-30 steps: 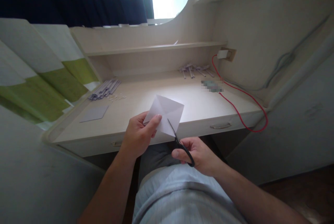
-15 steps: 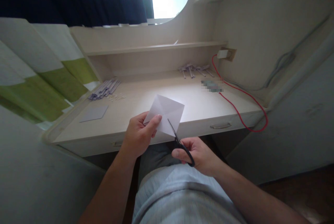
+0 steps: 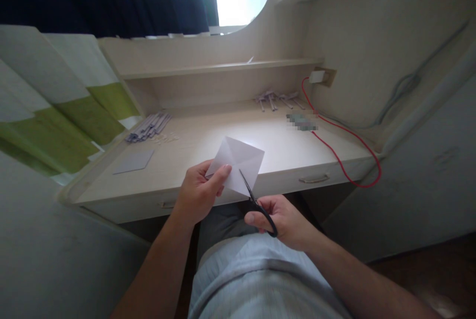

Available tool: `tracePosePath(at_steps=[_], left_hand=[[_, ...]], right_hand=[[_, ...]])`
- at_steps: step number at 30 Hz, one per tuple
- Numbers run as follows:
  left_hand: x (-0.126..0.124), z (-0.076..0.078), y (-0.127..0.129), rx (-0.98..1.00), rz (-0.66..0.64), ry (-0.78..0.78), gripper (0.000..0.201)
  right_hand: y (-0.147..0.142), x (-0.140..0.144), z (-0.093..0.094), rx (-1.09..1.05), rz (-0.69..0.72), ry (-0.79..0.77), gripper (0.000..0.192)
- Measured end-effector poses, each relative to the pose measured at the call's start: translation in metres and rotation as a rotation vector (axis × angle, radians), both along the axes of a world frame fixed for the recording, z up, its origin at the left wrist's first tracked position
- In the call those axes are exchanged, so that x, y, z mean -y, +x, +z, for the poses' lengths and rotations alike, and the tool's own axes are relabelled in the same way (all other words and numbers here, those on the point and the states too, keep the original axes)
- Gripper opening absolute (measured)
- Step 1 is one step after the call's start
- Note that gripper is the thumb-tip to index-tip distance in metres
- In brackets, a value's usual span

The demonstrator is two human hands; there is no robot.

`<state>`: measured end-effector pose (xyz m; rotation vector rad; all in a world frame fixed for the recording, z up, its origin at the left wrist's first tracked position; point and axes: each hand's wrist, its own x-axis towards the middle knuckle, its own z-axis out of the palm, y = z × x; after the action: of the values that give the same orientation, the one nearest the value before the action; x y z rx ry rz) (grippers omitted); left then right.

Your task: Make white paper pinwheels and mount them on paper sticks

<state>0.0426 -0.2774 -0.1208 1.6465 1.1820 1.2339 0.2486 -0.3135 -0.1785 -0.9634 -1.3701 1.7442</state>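
A square sheet of white paper (image 3: 243, 155) with diagonal creases is pinched in my left hand (image 3: 201, 190), thumb on top and fingers underneath. My right hand (image 3: 284, 220) is closed around the black handles of a pair of scissors (image 3: 266, 215). One dark blade lies over the paper's near corner and points toward its middle; the other blade is hidden by the sheet. Both hands are in front of the desk's near edge, the paper tilted above it.
On the desk (image 3: 201, 126), a bundle of folded paper strips (image 3: 150, 127) lies at left beside small pale pieces (image 3: 166, 138) and a flat paper square (image 3: 134, 161). Stick-like paper pieces (image 3: 273, 97) lie at the back right. A red cable (image 3: 360, 143) runs to a blurred object (image 3: 302, 122).
The paper has shifted very slightly to the right and down against the scissors. My hands are otherwise almost unmoved.
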Motion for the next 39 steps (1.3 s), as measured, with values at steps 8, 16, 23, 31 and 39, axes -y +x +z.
tracePosePath(at_steps=[8,16,23,31,39], left_hand=[[0.000,0.000,-0.001,0.006,-0.003,-0.004,0.040],[-0.002,0.001,-0.002,-0.009,0.095,0.039,0.037],[-0.005,0.006,-0.021,-0.023,0.238,0.048,0.025],[-0.007,0.011,-0.025,-0.108,0.100,0.010,0.029],[-0.002,0.008,-0.012,-0.051,-0.234,-0.157,0.026]], right_hand=[[0.001,0.000,0.000,0.016,-0.004,0.010,0.051],[0.000,0.000,-0.003,0.081,0.058,-0.046,0.048],[0.029,-0.013,-0.001,0.234,0.110,-0.004,0.044],[0.041,-0.047,0.031,0.148,-0.353,0.308,0.039],[0.015,-0.052,0.021,-0.051,-0.271,0.168,0.031]])
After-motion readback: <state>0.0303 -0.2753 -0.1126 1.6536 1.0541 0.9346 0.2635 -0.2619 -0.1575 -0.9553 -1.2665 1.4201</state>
